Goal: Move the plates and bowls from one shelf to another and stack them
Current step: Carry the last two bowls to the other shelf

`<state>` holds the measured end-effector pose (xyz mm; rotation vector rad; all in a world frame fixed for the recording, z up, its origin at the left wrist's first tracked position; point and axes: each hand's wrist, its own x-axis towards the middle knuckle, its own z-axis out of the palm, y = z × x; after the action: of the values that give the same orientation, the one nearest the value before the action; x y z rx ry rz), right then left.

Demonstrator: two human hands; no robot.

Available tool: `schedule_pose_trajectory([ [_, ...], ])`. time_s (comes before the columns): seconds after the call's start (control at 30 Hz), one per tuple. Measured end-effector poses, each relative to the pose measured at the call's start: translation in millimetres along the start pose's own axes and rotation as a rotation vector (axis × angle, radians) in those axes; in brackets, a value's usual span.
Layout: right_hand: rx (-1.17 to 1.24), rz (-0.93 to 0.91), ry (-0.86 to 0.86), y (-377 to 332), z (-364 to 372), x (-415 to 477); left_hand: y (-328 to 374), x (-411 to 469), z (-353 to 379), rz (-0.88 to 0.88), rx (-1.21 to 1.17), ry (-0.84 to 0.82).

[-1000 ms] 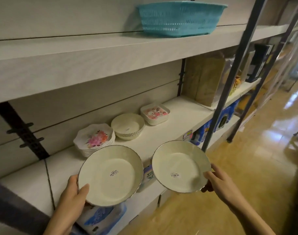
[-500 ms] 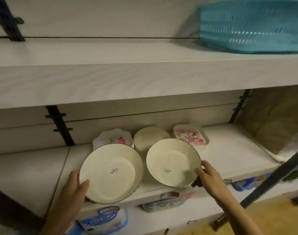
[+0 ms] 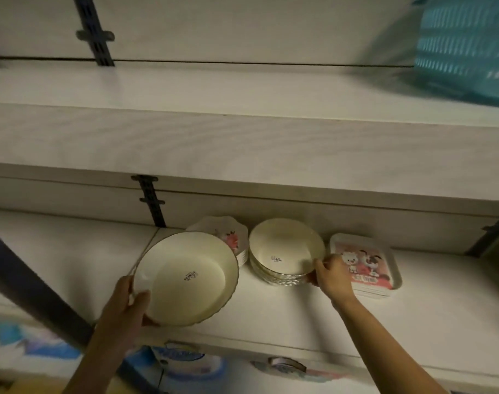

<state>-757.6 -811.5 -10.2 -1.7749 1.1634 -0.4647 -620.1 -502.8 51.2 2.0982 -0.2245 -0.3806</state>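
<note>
Observed: the right hand (image 3: 332, 275) is at the right rim of the top bowl (image 3: 285, 245), fingers (image 3: 318, 265) clamped on that rim. The bowl sits on, or very nearly on, the bowl stack (image 3: 279, 275) at the back of the shelf (image 3: 413, 317). The stack stands between the flower plates (image 3: 228, 234) and the cartoon trays (image 3: 367, 260), close to both.

The left hand (image 3: 126, 302) holds a wide bowl (image 3: 191, 277) by its left rim, thumb inside, the other fingers underneath and out of sight. The bowl is tilted and partly covers the flower plates. Whether its far edge rests on the shelf cannot be told.

Assessment: the step in hand is seating the top bowl.

Recommendations:
- Centre the bowl on the stack so the fluted rims nest before letting go. An off-centre bowl would likely rock.
- Draw the right hand off low and sideways, without brushing the trays.
- Hold the wide bowl level and off the flower plates until the right hand is free.
- The wide bowl looks larger than the stacked ones. It probably needs its own spot on the bare shelf.
</note>
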Motion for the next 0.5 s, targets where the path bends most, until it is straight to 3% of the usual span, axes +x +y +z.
schedule_pose_trajectory([
  [0.33, -0.178, -0.007, 0.01, 15.2, 8.0, 19.2, 2.7, 2.5, 9.1, 0.005, -0.021, 0.054],
  [0.5, -0.078, -0.046, 0.024, 15.0, -13.4, 4.7, 15.2, 11.2, 30.9, 0.066, -0.025, 0.002],
])
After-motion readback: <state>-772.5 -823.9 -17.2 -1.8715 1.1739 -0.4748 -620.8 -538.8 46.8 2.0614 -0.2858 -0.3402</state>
